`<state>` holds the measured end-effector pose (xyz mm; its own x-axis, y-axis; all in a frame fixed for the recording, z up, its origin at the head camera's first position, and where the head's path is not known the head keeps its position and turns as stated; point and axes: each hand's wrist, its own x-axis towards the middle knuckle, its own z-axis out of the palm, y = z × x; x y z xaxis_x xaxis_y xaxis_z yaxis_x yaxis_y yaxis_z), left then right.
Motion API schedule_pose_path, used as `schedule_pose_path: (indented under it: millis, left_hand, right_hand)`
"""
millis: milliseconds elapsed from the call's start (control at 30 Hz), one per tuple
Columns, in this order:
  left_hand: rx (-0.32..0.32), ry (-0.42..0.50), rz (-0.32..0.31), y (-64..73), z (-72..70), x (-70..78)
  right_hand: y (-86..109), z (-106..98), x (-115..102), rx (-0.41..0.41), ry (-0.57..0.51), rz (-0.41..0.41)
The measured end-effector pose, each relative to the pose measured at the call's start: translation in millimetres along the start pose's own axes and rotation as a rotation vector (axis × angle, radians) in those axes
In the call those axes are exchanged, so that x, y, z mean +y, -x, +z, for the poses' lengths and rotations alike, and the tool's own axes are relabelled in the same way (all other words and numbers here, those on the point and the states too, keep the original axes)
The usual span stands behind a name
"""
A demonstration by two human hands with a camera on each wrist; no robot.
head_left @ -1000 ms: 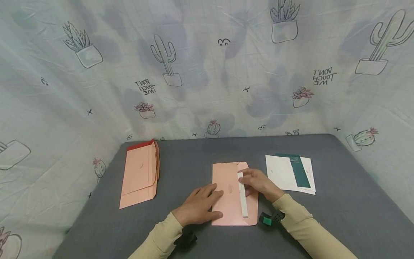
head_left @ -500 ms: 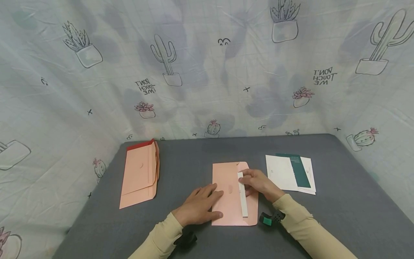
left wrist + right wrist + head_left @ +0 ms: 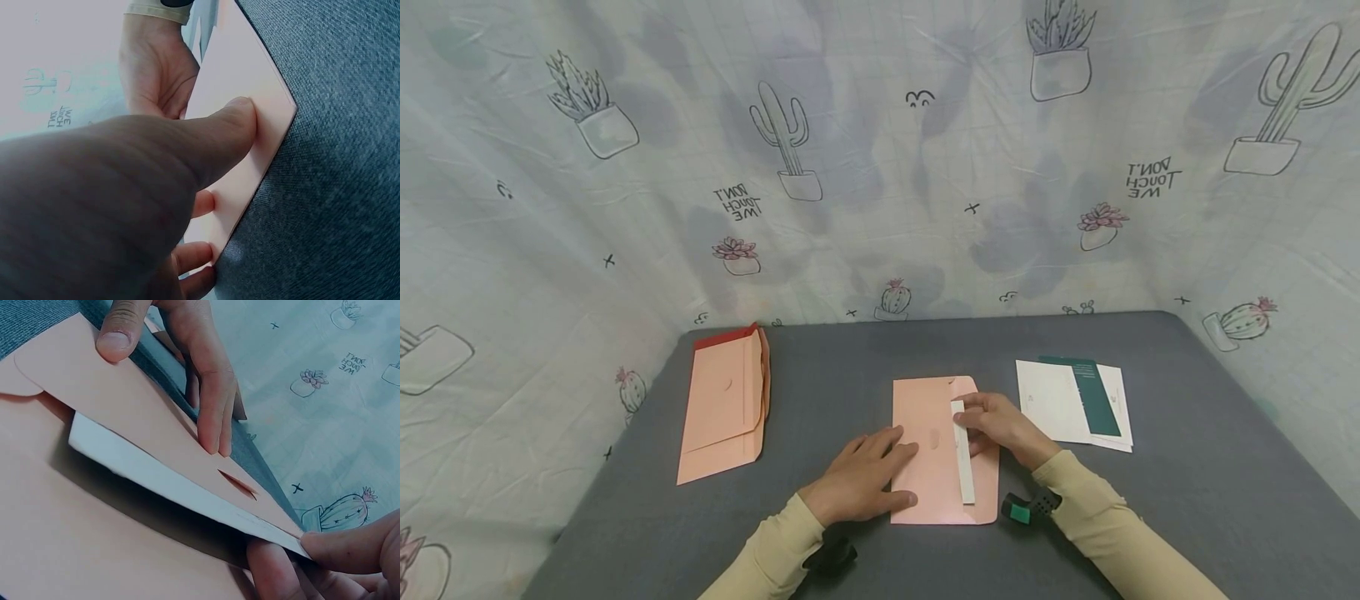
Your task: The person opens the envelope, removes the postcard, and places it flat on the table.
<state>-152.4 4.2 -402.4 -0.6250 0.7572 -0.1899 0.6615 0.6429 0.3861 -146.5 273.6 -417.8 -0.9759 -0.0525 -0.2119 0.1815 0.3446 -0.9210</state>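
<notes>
A peach envelope (image 3: 921, 400) lies flat at the middle of the table. A white card (image 3: 964, 467) is mostly inside it, with a narrow strip showing out of the long right-hand opening. My right hand (image 3: 1000, 427) pinches the far end of this strip between thumb and fingers. In the right wrist view, the white card (image 3: 150, 472) sits just under the envelope's upper sheet, which has a small cut-out. My left hand (image 3: 867, 477) rests on the envelope's left edge, fingers spread. Its thumb (image 3: 234, 125) presses the peach paper in the left wrist view.
More peach envelopes (image 3: 718, 400), one with a red edge, lie at the table's left. White sheets (image 3: 1048, 404) and a dark green card (image 3: 1096, 396) lie at the right. Behind the grey table (image 3: 835, 358) hangs a cactus-print curtain (image 3: 880, 167).
</notes>
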Motion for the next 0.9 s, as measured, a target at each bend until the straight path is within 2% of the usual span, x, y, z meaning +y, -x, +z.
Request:
schedule_pose_path:
  millis: [133,333,633,900]
  left_hand:
    - [0.003,-0.002,0.005,-0.3,0.1,-0.2]
    - [0.010,-0.008,0.005,0.2,-0.4,0.6]
    - [0.006,-0.014,0.010,0.8,-0.8,0.8]
    - [0.006,-0.016,0.014,0.8,-0.4,0.4]
  right_hand:
    - [0.6,0.0,-0.3,-0.004,0.000,-0.013]
    - [-0.1,2.3,0.8,0.036,0.010,0.018]
    - [-0.3,-1.2,0.7,-0.021,0.019,-0.004]
    - [0.3,1.3,-0.7,0.009,0.010,0.004]
